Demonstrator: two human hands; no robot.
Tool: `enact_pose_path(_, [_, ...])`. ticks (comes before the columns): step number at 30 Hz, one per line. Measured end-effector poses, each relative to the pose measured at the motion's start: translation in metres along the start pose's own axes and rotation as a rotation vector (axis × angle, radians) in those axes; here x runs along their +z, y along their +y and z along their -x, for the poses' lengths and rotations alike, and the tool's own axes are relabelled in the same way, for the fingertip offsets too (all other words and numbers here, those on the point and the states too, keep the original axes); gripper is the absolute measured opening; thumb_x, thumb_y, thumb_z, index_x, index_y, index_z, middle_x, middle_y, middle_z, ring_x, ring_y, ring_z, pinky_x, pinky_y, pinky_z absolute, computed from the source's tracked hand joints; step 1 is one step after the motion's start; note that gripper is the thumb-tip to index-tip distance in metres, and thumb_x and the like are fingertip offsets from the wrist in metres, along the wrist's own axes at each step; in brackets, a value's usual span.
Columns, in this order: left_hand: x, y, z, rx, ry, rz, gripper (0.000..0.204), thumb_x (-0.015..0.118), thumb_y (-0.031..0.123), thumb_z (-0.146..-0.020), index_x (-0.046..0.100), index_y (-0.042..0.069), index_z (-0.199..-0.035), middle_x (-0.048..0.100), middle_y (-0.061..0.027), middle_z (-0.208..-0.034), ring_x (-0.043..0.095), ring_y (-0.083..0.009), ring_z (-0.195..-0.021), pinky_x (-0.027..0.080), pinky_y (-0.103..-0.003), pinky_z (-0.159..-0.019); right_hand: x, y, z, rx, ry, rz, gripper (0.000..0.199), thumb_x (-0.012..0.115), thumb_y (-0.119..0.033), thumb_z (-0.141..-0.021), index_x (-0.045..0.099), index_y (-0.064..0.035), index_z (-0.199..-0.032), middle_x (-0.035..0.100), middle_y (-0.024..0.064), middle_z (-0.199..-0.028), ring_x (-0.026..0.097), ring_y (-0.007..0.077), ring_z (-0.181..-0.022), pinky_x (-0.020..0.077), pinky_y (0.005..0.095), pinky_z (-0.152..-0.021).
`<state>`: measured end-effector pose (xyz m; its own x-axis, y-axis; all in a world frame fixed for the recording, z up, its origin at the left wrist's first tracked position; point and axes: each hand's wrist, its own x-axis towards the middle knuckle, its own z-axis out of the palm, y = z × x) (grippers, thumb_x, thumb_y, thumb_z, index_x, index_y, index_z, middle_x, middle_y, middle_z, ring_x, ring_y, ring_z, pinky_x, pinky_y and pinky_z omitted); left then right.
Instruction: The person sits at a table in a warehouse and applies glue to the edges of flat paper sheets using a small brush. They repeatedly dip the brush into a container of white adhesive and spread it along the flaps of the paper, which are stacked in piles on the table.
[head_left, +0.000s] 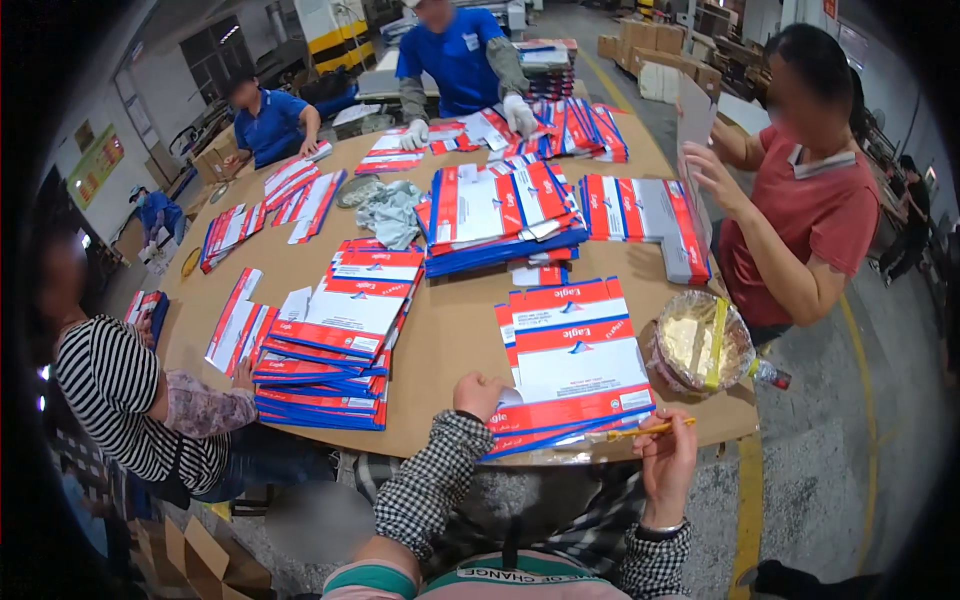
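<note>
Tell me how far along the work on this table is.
Done, it seems: fanned piles of flat red, white and blue cartons cover the table. In hand: the left hand rests at the corner of the nearest stack, and the right hand holds a yellow brush-like stick. Left: how many sheets remain can't be told.

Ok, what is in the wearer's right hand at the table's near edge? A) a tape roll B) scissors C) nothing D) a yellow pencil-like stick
D: the right hand pinches a thin yellow stick beside the stack of flat printed cartons.
</note>
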<state>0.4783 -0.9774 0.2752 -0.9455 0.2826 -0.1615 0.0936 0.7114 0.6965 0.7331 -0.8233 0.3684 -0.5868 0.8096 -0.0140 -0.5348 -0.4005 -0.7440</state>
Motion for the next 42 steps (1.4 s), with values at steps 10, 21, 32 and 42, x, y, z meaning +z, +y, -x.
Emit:
enact_pose_path(10, [0.018, -0.044, 0.001, 0.260, 0.189, 0.326, 0.018, 0.065, 0.013, -0.072, 0.059, -0.003, -0.072, 0.058, -0.0107, -0.068, 0.054, -0.0167, -0.062, 0.045, -0.031, -0.059, -0.014, -0.066, -0.060, -0.467, 0.162, 0.310, 0.020, 0.045, -0.018, -0.095, 0.054, -0.0002, -0.098, 0.061, 0.0121, -0.084, 0.061, 0.0177, -0.064, 0.0485, 0.0273, -0.057])
enact_pose_path(21, [0.010, -0.027, 0.023, 0.315, 0.231, 0.387, 0.012, 0.062, 0.008, -0.080, 0.058, -0.004, -0.077, 0.052, -0.0044, -0.076, 0.049, -0.0106, -0.064, 0.042, -0.025, -0.059, -0.014, -0.037, -0.182, -0.370, 0.065, 1.200, 0.022, 0.058, -0.018, -0.086, 0.060, 0.0033, -0.085, 0.060, 0.0055, -0.065, 0.054, 0.0088, -0.047, 0.0414, 0.0249, -0.041])
enact_pose_path(32, [0.010, -0.032, 0.022, 0.295, 0.234, 0.383, 0.014, 0.063, 0.010, -0.080, 0.059, -0.003, -0.078, 0.052, -0.0035, -0.077, 0.048, -0.0099, -0.064, 0.042, -0.025, -0.059, -0.018, -0.051, -0.188, -0.152, 0.125, 0.885, 0.022, 0.058, -0.019, -0.087, 0.058, 0.0024, -0.087, 0.059, 0.0052, -0.069, 0.055, 0.0087, -0.047, 0.0381, 0.0200, -0.038])
enact_pose_path(42, [0.016, -0.032, 0.015, 0.314, 0.234, 0.379, 0.013, 0.064, 0.008, -0.078, 0.058, -0.003, -0.078, 0.052, -0.0047, -0.078, 0.048, -0.0109, -0.064, 0.041, -0.024, -0.058, -0.019, -0.057, -0.172, -0.190, 0.031, 0.781, 0.021, 0.058, -0.018, -0.089, 0.057, 0.0016, -0.094, 0.060, 0.0062, -0.077, 0.059, 0.0103, -0.059, 0.0445, 0.0205, -0.049])
